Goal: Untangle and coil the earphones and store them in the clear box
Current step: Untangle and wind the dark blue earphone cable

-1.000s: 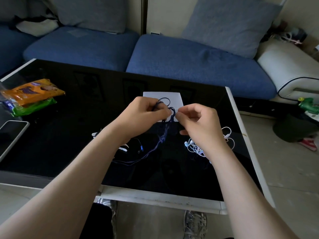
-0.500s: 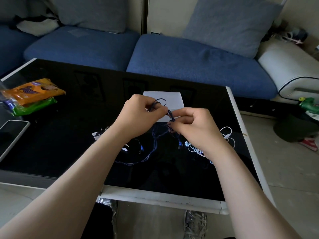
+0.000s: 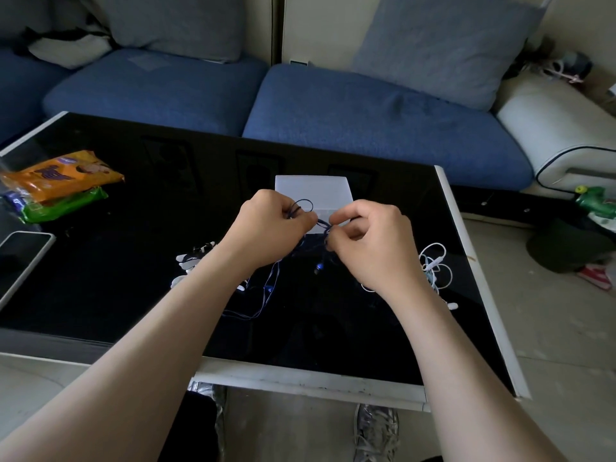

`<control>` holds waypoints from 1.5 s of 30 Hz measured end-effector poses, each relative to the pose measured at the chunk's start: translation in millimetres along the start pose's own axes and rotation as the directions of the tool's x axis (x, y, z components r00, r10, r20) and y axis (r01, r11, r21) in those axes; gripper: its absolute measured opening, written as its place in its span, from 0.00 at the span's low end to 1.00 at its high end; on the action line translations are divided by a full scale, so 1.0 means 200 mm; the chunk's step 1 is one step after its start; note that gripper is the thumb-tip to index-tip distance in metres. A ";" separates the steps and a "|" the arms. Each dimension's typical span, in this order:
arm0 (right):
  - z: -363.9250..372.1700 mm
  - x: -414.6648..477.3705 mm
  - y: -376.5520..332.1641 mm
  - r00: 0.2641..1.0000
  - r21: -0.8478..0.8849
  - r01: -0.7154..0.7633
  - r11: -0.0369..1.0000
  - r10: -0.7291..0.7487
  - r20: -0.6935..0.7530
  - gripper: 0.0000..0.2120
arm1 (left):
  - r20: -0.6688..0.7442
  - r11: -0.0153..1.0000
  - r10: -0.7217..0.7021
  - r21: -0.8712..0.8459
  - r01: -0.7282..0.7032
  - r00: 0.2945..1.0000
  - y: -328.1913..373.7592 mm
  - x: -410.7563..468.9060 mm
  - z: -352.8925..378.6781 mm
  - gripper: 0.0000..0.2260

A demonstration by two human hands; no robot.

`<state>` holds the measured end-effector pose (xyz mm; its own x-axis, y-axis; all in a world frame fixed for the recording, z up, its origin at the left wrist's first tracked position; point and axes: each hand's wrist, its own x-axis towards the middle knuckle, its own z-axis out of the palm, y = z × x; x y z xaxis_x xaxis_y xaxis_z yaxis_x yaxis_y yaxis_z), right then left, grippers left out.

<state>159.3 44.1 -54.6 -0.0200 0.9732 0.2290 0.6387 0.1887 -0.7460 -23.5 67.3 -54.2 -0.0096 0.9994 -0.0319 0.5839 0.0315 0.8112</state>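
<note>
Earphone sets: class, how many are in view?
3: blue earphones held by left hand and right hand; white earphones beside the right wrist; black-and-white earphones beside the left forearm. Arms may hide more.

Far edge, middle: the clear box (image 3: 313,191) stands on the table (image 3: 333,383), just behind both hands.
Centre: the left hand (image 3: 270,231) and right hand (image 3: 370,245) meet above the glass, pinching the blue earphones (image 3: 266,295), whose cords hang down and trail toward the near edge.
Right edge: the white earphones (image 3: 436,265) lie heaped beside the right wrist, close to the rim.
Left of centre: the black-and-white earphones (image 3: 191,258) lie beside the left forearm.
Left edge: the snack packets (image 3: 63,175) are stacked near the far corner, with the phone (image 3: 20,255) nearer.
Open glass: a broad bare stretch lies between the packets and the left hand, another at the far right corner, and a band along the near edge is crossed by both forearms.
</note>
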 end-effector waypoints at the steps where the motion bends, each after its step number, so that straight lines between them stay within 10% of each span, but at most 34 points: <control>1: 0.00 0.00 0.00 0.999 -0.007 0.003 1.000 -0.003 0.039 0.10 | 0.019 1.000 -0.003 0.003 0.003 1.000 0.00 0.00 0.00 0.17; 16: 0.01 -0.03 0.03 0.947 -0.165 0.322 0.932 -0.317 0.053 0.12 | 0.200 0.966 -0.210 -0.112 0.235 0.957 0.06 -0.02 -0.03 0.13; 28: 0.02 -0.04 0.02 0.942 -0.402 0.277 0.873 -0.164 0.294 0.18 | 0.221 0.972 -0.200 -0.076 0.221 0.954 0.03 -0.03 -0.01 0.12; 34: 0.03 -0.03 0.05 0.968 -0.482 0.201 0.853 -0.097 0.233 0.05 | 0.160 0.973 -0.150 -0.150 0.174 0.976 0.01 -0.01 -0.03 0.08; 39: 0.00 -0.01 0.06 0.993 0.009 -0.051 0.999 0.049 0.109 0.02 | 0.055 0.994 -0.083 -0.067 0.086 0.995 -0.04 0.00 -0.04 0.04; 45: 0.02 0.02 -0.05 0.969 0.698 -0.195 0.689 0.247 0.027 0.08 | 0.075 0.994 -0.062 0.094 0.055 0.995 -0.04 0.00 -0.01 0.05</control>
<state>149.2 46.4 -48.2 0.1177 0.9928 0.0206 -0.0927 0.0316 -0.9952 -30.8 67.2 -59.4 0.0145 0.9919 -0.1260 0.6562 0.0857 0.7497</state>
